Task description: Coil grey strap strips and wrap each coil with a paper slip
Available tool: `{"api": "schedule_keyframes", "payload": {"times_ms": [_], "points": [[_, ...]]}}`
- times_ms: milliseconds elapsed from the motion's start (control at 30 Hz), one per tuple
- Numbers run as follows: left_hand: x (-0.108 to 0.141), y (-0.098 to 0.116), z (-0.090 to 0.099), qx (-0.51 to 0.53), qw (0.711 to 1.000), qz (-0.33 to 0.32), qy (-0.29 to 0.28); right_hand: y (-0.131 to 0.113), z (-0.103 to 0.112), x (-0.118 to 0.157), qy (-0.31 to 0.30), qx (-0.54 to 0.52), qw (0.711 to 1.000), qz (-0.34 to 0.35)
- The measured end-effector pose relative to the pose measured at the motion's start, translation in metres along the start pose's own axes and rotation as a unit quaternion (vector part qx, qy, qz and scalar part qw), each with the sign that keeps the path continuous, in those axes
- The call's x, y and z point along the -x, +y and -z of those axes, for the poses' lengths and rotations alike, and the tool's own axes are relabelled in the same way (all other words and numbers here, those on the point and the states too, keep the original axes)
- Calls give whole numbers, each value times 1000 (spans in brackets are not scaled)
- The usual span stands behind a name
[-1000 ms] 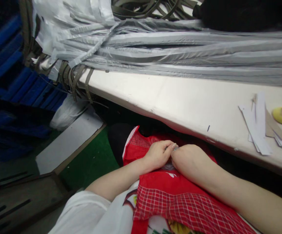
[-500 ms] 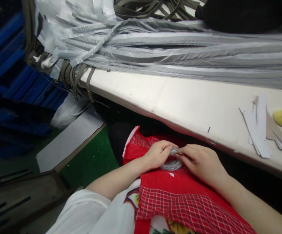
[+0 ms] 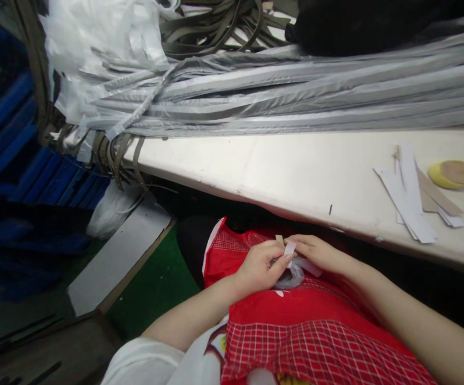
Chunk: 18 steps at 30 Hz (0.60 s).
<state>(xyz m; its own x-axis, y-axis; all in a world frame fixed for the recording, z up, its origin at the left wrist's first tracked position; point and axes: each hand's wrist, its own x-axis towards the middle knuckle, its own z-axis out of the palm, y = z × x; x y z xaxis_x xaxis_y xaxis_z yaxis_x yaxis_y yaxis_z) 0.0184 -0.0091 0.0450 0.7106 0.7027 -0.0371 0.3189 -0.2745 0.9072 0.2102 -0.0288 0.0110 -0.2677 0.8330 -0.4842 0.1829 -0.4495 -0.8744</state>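
One white tab [image 3: 290, 248] is pinched by the left hand's [image 3: 260, 266] fingers; the right hand's [image 3: 318, 252] hold is unclear.

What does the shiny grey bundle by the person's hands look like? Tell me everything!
The shiny grey bundle is small and rounded, and looks like crinkly, see-through plastic. It is in front of the red apron, at the left hand, whose fingers hide part of it. A clear-looking flap sticks out toward the right hand. A short white strip shows just above it, at the left fingertips. What is inside, I can't tell.
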Motion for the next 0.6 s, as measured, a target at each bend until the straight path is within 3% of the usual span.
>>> {"api": "schedule_keyframes", "payload": {"times_ms": [200,367,500,600], "points": [[2,6,0,-43,999,23,21,-2,-11,0,34,-53,998,27],[1,-2,-3,-27,994,108,1,-9,-7,10,99,63,989,92],[-5,-12,-10,20,991,134,14,-13,8,11,13,66,993,102],[-9,-16,-14,48,987,150,29,-13,16,6,-17,52,996,71]]}}
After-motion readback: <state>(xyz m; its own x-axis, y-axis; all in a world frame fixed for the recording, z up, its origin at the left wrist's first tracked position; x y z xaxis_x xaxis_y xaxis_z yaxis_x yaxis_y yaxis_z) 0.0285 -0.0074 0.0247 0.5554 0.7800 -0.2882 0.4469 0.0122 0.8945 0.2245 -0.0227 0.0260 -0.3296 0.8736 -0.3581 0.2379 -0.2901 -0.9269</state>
